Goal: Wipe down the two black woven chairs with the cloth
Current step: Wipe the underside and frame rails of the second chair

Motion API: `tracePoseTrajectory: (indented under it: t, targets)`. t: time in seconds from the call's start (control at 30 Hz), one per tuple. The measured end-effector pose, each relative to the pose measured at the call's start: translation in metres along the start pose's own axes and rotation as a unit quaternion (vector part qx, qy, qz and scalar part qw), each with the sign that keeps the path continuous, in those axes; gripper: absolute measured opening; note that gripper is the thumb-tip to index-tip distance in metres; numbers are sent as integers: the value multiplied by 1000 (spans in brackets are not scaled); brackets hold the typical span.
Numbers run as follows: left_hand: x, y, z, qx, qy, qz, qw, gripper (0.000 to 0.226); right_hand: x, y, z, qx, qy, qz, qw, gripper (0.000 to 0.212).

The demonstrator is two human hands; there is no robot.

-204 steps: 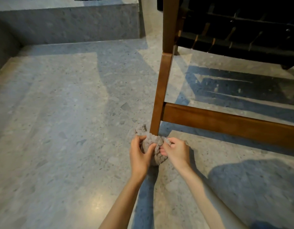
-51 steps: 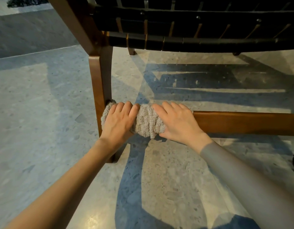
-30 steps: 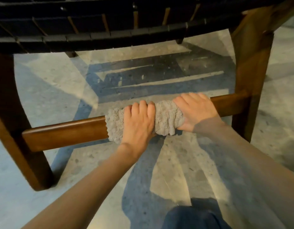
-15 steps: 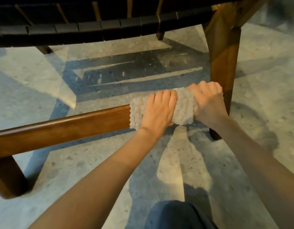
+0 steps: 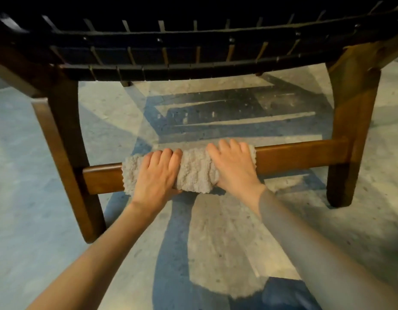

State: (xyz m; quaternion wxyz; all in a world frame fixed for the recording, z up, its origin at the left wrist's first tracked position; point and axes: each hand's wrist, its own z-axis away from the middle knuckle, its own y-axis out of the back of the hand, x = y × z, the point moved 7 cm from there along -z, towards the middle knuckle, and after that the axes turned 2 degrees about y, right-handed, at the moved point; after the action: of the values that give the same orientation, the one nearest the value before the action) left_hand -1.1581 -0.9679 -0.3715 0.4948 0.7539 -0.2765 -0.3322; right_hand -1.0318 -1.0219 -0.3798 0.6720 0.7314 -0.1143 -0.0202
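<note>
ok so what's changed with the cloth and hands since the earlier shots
The cloth started at the foot of the left leg. It went up onto the lower rail, slid along to the right leg, and has now come back toward the left end. Unchanged: the left hand and right hand still grip the cloth wrapped over the rail.

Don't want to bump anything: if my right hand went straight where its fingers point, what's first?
The right hand grips the cloth on the rail; beyond looks free under the seat, then probably floor.
</note>
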Motion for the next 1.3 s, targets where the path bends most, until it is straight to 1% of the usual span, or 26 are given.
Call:
tracePoseTrajectory:
  t: [0.07,0.17,0.27,0.37,0.43,0.5,0.57,0.63,0.7,0.73,0.8,0.87,0.9,0.97,1.0,1.03,1.1,1.13,1.17,1.2,1.23,1.27,1.3]
  targets:
    - [-28,-3,14,-16,14,-10,1000,82,-30,4,-12,-6,16,-6,1000,75]
    - [-66,-7,34,-48,32,-8,998,84,-71,8,-27,-7,48,-16,999,73]
    - [-85,-8,45,-75,48,-8,996,81,-92,10,-33,-10,74,-35,997,86]
    - [-83,-6,44,-75,60,5,995,79,-89,12,-30,-10,110,-52,993,105]
    - [-77,-7,42,-91,65,0,994,80,-77,12,-24,-18,124,-72,990,116]
    - [-65,-9,38,-92,57,-18,994,77,-61,10,-16,-26,125,-84,988,121]
    - [-45,-10,28,-83,42,-15,996,76,-37,5,-5,-41,108,-84,990,122]
    - [-17,-10,13,-89,26,24,995,81,-6,0,6,-52,66,-95,992,114]
    - [14,-8,-2,-84,5,75,994,89,26,0,18,-47,9,-112,993,95]
    - [28,-6,-8,-83,-1,119,989,95,39,1,24,-40,-13,-122,992,87]
    - [47,-2,-16,-87,3,241,967,106,58,5,34,-23,-44,-148,988,76]
    - [53,3,-18,-106,10,340,934,108,71,9,40,4,-85,-207,975,58]
    - [50,6,-17,-110,9,374,921,103,73,12,41,23,-104,-235,966,50]
    - [34,13,-11,-81,11,422,903,78,72,18,43,68,-134,-265,952,37]
    - [24,17,-6,-57,12,418,906,65,69,22,43,95,-143,-275,946,33]
    - [17,21,-3,-38,17,394,918,57,65,26,42,117,-147,-288,939,29]
    - [7,27,3,-25,26,346,938,49,52,40,39,150,-142,-327,922,22]
    - [3,29,4,-28,38,348,936,45,44,47,39,165,-143,-355,909,18]
    - [0,32,4,-34,62,382,921,39,38,55,39,187,-155,-380,892,13]
    - [-6,33,4,-44,103,446,888,31,33,63,42,214,-177,-408,870,9]
    - [-12,30,4,-58,163,536,826,23,30,68,45,242,-207,-448,836,12]
    - [-16,25,8,-83,232,633,734,16,25,69,47,256,-238,-508,787,18]
    - [-16,22,13,-107,290,710,633,12,17,66,47,248,-258,-589,725,20]
